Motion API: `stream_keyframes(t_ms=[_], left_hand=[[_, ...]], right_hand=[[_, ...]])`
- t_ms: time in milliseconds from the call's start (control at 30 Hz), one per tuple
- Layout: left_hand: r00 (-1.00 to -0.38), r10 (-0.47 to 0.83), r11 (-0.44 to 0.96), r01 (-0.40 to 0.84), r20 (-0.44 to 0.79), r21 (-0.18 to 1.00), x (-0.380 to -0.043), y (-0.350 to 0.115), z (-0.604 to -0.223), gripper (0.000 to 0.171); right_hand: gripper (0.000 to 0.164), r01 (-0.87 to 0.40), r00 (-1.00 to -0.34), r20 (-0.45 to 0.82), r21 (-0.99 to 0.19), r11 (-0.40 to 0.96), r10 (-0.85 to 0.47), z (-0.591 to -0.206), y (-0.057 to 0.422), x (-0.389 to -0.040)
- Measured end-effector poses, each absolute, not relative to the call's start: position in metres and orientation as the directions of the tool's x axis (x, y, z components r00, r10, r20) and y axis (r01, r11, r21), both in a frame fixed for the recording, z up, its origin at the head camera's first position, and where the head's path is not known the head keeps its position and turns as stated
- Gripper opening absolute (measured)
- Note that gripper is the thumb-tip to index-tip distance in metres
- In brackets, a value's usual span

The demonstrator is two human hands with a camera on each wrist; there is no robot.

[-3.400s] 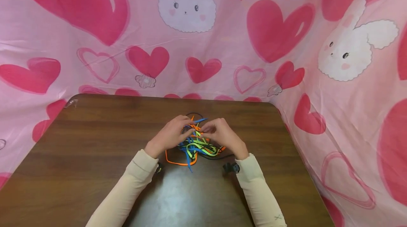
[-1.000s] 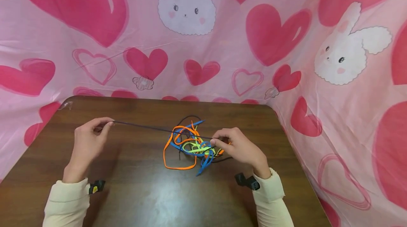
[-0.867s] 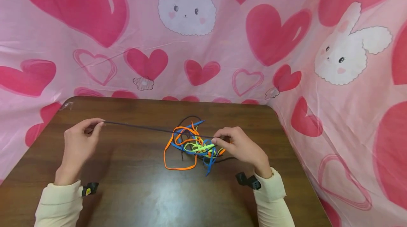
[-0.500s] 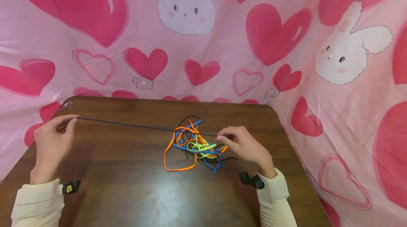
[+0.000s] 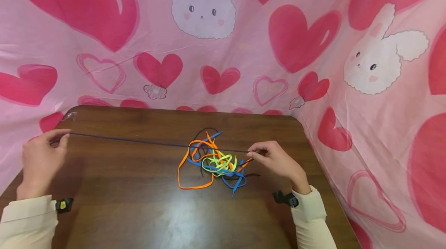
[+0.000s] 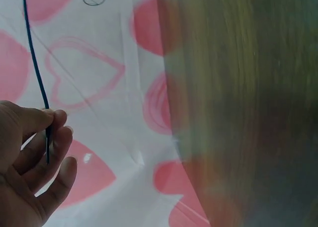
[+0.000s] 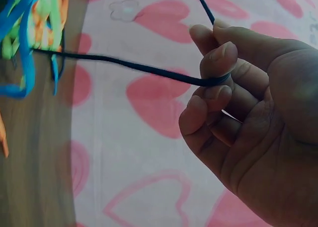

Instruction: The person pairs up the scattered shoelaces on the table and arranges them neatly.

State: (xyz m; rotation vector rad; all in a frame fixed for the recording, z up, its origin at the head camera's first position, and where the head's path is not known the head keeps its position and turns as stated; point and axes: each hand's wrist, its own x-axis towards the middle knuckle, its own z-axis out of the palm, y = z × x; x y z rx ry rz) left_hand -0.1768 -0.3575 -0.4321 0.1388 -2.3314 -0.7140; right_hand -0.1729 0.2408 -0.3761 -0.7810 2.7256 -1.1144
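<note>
A dark shoelace point(image 5: 139, 141) runs taut above the table between both hands. At the far left, my left hand point(image 5: 43, 160) pinches it near one end; in the left wrist view a short tip of the lace point(image 6: 47, 152) sticks out below the thumb and finger. My right hand point(image 5: 278, 162) pinches the same lace right of the tangle. From its curled fingers, the lace point(image 7: 134, 66) runs back into the pile in the right wrist view. Beneath lies a loose tangle of an orange shoelace point(image 5: 179, 173), a yellow-green shoelace point(image 5: 220, 162), a blue shoelace point(image 5: 238, 181) and dark strands.
The brown wooden table point(image 5: 139, 210) has a heart-and-rabbit cloth point(image 5: 251, 47) hanging behind it and on the right. A clear scrap point(image 5: 71, 115) sits at its back left corner. Each sleeve cuff carries a small black device.
From both hands over the pile, my left hand has drawn the dark shoelace far left. My right hand has shifted right, holding it. The tangle has loosened and spread slightly.
</note>
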Motion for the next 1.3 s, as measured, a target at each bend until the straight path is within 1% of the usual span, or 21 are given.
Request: stream_keyframes(t_ms=[100,267,400,500,700,967,1100,1233,1300], left_hand=[[-0.776,-0.255,0.861,0.088,0.577,0.5,-0.18,-0.365,-0.431,0.02],[-0.802,-0.175,0.88,0.133,0.571,0.456,-0.186,-0.379,-0.429,0.019],[-0.819,-0.159,0.883,0.133,0.552,0.451,-0.191,-0.389,-0.43,0.019],[-0.818,-0.165,0.884,0.124,0.551,0.45,-0.193,-0.398,-0.431,0.019],[-0.812,-0.183,0.87,0.128,0.554,0.476,-0.2,-0.416,-0.436,0.019],[-0.795,-0.205,0.815,0.184,0.571,0.549,-0.218,-0.445,-0.46,0.012],[-0.813,-0.222,0.775,0.188,0.538,0.604,-0.224,-0.455,-0.47,0.008],[-0.828,-0.253,0.724,0.181,0.501,0.665,-0.231,-0.467,-0.478,0.01],[-0.831,-0.257,0.717,0.177,0.493,0.674,-0.235,-0.472,-0.481,0.009]], right_hand=[[0.009,-0.406,-0.875,0.093,-0.677,0.614,-0.475,-0.38,0.252,-0.178],[0.016,-0.375,-0.889,0.076,-0.687,0.622,-0.451,-0.386,0.27,-0.187],[0.016,-0.361,-0.9,0.076,-0.683,0.635,-0.429,-0.388,0.284,-0.192],[0.016,-0.358,-0.907,0.081,-0.667,0.653,-0.414,-0.388,0.294,-0.196],[0.015,-0.329,-0.922,0.067,-0.655,0.68,-0.381,-0.39,0.315,-0.201],[0.016,-0.263,-0.946,0.019,-0.629,0.732,-0.324,-0.401,0.341,-0.208],[0.019,-0.211,-0.955,-0.032,-0.625,0.751,-0.295,-0.406,0.353,-0.212],[0.024,-0.184,-0.958,-0.061,-0.622,0.761,-0.281,-0.414,0.366,-0.216],[0.026,-0.176,-0.959,-0.068,-0.622,0.763,-0.277,-0.419,0.373,-0.218]])
